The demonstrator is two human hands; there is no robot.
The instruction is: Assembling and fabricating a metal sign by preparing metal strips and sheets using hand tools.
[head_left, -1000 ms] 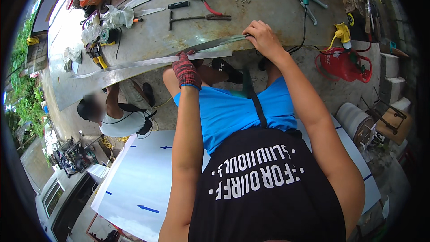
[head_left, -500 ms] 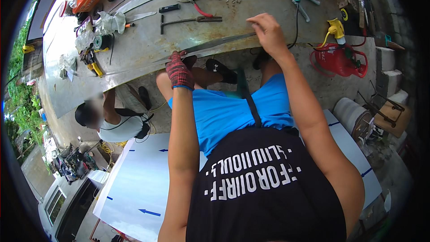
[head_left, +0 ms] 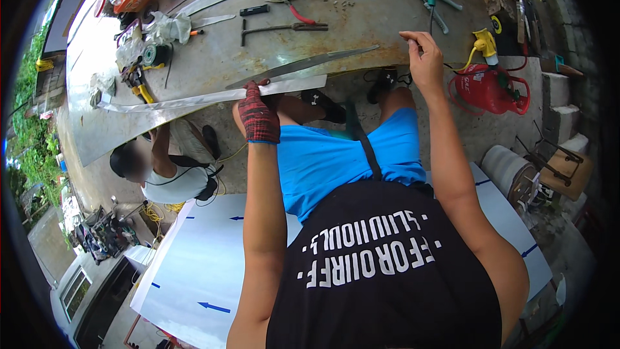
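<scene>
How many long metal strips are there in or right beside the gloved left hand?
2: a pale strip held in the left hand, and a darker strip lying on the table just beyond it. Others may be hidden underneath.

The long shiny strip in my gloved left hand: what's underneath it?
Tabletop shows on both sides of the metal strip at left; toward its right end, your leg shows lower down. Whatever the strip and left hand cover is hidden.

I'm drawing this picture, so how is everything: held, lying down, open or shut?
Pale metal strip: held in the left hand
Left hand: gloved, closed
Right hand: bare, off both strips
Dark metal strip: lying on the table
Red-handled pliers: handles apart
Grey-handled pliers: handles apart
</scene>
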